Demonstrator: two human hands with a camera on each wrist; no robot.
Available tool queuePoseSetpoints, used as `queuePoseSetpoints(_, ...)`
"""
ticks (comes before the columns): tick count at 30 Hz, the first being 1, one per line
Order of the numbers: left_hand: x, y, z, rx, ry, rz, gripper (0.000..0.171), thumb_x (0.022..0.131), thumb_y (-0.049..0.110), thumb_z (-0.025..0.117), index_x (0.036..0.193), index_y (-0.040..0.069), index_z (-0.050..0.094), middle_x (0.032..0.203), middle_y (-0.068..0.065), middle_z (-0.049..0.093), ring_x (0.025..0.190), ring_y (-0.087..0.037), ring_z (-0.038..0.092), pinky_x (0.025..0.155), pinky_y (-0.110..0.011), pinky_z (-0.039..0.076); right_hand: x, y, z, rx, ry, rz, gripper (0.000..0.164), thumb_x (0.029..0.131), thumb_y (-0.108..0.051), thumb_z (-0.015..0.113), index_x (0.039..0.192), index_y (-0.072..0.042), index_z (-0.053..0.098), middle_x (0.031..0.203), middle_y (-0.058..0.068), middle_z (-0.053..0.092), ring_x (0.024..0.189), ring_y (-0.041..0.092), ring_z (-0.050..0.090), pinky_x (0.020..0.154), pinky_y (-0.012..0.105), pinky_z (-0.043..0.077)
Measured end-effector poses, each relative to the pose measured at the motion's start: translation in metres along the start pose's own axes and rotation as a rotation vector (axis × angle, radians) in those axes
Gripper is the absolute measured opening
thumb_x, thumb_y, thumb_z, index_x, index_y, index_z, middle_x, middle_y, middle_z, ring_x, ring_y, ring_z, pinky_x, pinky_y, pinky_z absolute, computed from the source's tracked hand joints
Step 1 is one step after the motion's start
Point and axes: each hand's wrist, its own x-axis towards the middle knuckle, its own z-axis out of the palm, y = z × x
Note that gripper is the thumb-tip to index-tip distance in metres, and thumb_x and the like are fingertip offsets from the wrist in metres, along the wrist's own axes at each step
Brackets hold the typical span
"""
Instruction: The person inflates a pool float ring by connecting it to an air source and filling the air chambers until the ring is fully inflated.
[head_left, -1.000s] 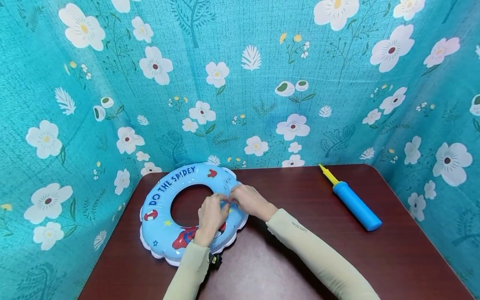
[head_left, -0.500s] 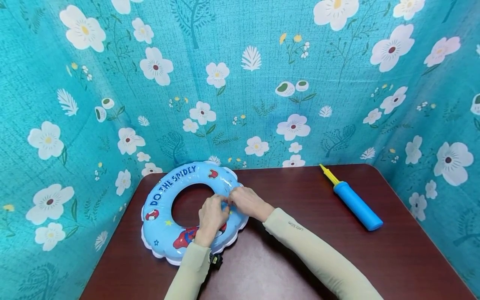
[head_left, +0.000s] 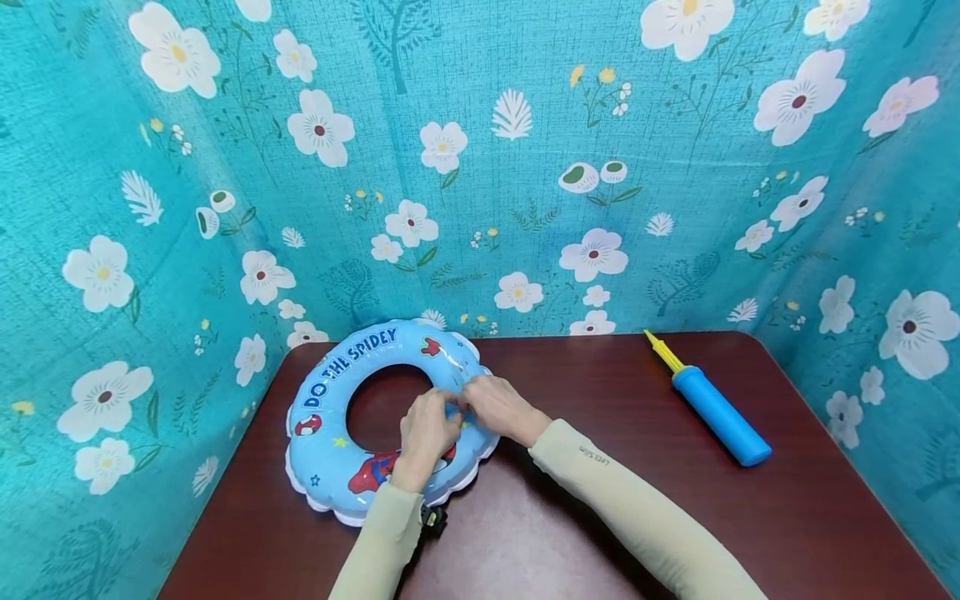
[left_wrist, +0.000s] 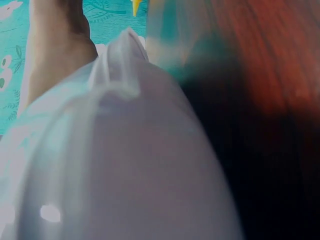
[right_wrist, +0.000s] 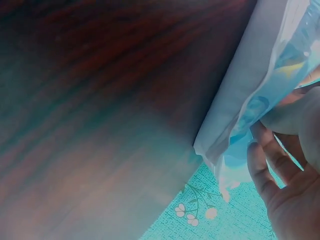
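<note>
A light blue inflatable swim ring (head_left: 324, 467) with "DO THE SPIDEY" lettering lies on the table's left side, puffed up, its scalloped edge white. Both hands meet on its right side. My left hand (head_left: 427, 429) reaches over the tube and pinches at its top with bent fingers. Close against it, my right hand (head_left: 501, 408) has its fingertips pinched at the same spot, and what lies between them is covered. In the right wrist view the right hand (right_wrist: 295, 187) bends its fingers at the ring's blue wall (right_wrist: 252, 107). The ring's pale side (left_wrist: 145, 150) fills much of the left wrist view.
A blue hand pump (head_left: 723, 417) with a yellow nozzle lies on the right of the dark red-brown table (head_left: 570, 517). Teal flowered cloth (head_left: 465, 208) stands behind the table and at both sides. A small black device (head_left: 433, 520) sits at the left wrist.
The head view has shifted slightly. Both hands stay at the same spot on the swim ring, with only small finger movements; the ring and pump stay in place.
</note>
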Motion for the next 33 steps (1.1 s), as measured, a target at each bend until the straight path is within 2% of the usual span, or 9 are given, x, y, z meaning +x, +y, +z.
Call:
queuePoseSetpoints(7,-0.002,0.004,0.0,-0.025,0.012,0.0,0.017,0.092,0.02,0.083,0.108,0.017,0.085,0.114,-0.005,0.078,0.096,-0.033,0.075,0.072,-0.057,0.06,-0.006,0.005,-0.004,0.045,0.027,-0.025,0.025,0.091,0.007,0.073,0.088,-0.015,0.084,0.089,-0.002,0.079,0.086,0.017,0.073,0.076,0.034,0.062)
queuePoseSetpoints(11,-0.003,0.005,-0.001,-0.042,0.016,0.01,0.02,0.092,0.021,0.083,0.112,0.015,0.083,0.12,-0.006,0.078,0.101,-0.034,0.075,0.074,-0.058,0.06,-0.009,0.009,-0.008,0.087,0.011,-0.032,0.022,0.095,0.004,0.074,0.094,-0.016,0.085,0.095,-0.004,0.078,0.091,0.014,0.073,0.082,0.031,0.061)
queuePoseSetpoints(15,-0.004,0.004,-0.004,-0.044,0.011,0.026,0.022,0.095,0.022,0.081,0.115,0.013,0.082,0.122,-0.006,0.077,0.105,-0.034,0.074,0.077,-0.058,0.06,-0.01,0.013,-0.015,0.109,-0.001,-0.067,0.029,0.096,0.008,0.068,0.098,-0.015,0.084,0.1,-0.003,0.075,0.095,0.013,0.07,0.084,0.027,0.06)
queuePoseSetpoints(20,-0.003,0.003,-0.013,-0.035,-0.02,0.029,0.026,0.1,0.026,0.075,0.121,0.01,0.079,0.126,-0.007,0.075,0.11,-0.034,0.073,0.08,-0.057,0.061,-0.014,0.02,-0.032,0.118,0.017,-0.065,0.03,0.095,0.01,0.065,0.104,-0.011,0.084,0.107,0.0,0.075,0.1,0.015,0.068,0.09,0.03,0.059)
queuePoseSetpoints(27,0.002,0.007,-0.039,-0.037,-0.128,0.1,0.037,0.104,0.03,0.071,0.135,0.009,0.071,0.136,-0.01,0.071,0.126,-0.032,0.068,0.095,-0.057,0.058,-0.03,0.042,-0.067,0.083,0.067,0.042,0.021,0.099,-0.005,0.072,0.116,-0.012,0.082,0.113,0.001,0.075,0.105,0.018,0.069,0.096,0.037,0.059)
queuePoseSetpoints(30,0.006,0.009,-0.059,-0.018,-0.134,0.135,0.044,0.103,0.032,0.072,0.14,0.008,0.068,0.144,-0.011,0.067,0.133,-0.033,0.063,0.103,-0.057,0.055,-0.038,0.051,-0.083,0.072,0.108,0.089,0.022,0.102,-0.015,0.073,0.122,-0.013,0.079,0.118,0.002,0.074,0.111,0.02,0.07,0.099,0.04,0.058)
queuePoseSetpoints(33,0.011,0.011,-0.079,0.031,-0.107,0.19,0.051,0.104,0.037,0.07,0.145,0.007,0.064,0.151,-0.014,0.062,0.14,-0.036,0.058,0.112,-0.057,0.05,-0.049,0.06,-0.101,0.071,0.146,0.133,0.029,0.103,-0.026,0.073,0.127,-0.012,0.077,0.125,0.006,0.073,0.119,0.025,0.069,0.104,0.046,0.056)
